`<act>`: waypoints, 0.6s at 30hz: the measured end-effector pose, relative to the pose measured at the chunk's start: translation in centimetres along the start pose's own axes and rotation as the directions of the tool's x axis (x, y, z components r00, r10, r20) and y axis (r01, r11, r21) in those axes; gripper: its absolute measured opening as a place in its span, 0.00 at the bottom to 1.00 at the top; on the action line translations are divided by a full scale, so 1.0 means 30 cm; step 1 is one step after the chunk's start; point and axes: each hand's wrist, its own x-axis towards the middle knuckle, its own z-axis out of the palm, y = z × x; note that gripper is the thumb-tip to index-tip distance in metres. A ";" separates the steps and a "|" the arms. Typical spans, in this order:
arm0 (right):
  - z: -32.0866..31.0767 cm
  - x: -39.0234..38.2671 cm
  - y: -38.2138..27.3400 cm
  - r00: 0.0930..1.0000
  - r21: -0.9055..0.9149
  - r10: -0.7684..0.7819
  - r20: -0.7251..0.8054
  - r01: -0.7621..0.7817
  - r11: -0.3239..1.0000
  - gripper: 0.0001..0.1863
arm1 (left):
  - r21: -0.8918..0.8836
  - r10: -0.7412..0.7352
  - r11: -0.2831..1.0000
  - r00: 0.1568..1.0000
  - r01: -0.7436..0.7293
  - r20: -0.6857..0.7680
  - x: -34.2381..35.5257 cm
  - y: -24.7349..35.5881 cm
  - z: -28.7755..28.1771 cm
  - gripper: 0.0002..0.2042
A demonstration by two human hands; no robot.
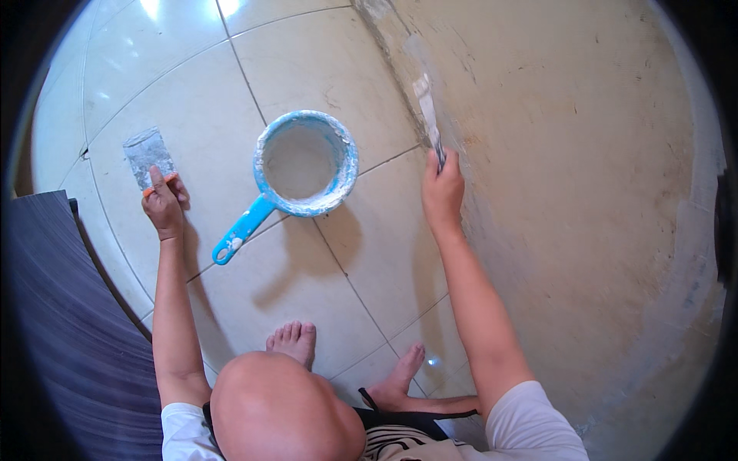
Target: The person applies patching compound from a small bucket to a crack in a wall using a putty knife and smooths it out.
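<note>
My left hand (pixel 165 203) grips an orange-edged scraper (pixel 142 147) with a wide, grey-smeared metal blade, held out over the tiles. My right hand (pixel 442 188) is closed on a slim tool (pixel 427 104) with white paste along its end, by the tile edge at the beige surface (pixel 576 138). Between my hands is a blue long-handled dipper (pixel 242 227), its round cup streaked with white residue and holding a pale grey-white substance (pixel 300 161).
Pale floor tiles (pixel 184 84) surround the dipper. A dark, streaked panel (pixel 77 323) stands along the left. The beige surface, with grey smears along its edges, spans the right side. My bare feet (pixel 292 342) and knee are below.
</note>
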 end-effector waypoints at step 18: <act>0.132 0.347 -0.213 0.986 0.106 -0.169 -0.017 0.169 0.980 0.17 | -0.047 -0.144 0.987 0.977 0.153 0.154 -0.051 0.090 -0.036 0.30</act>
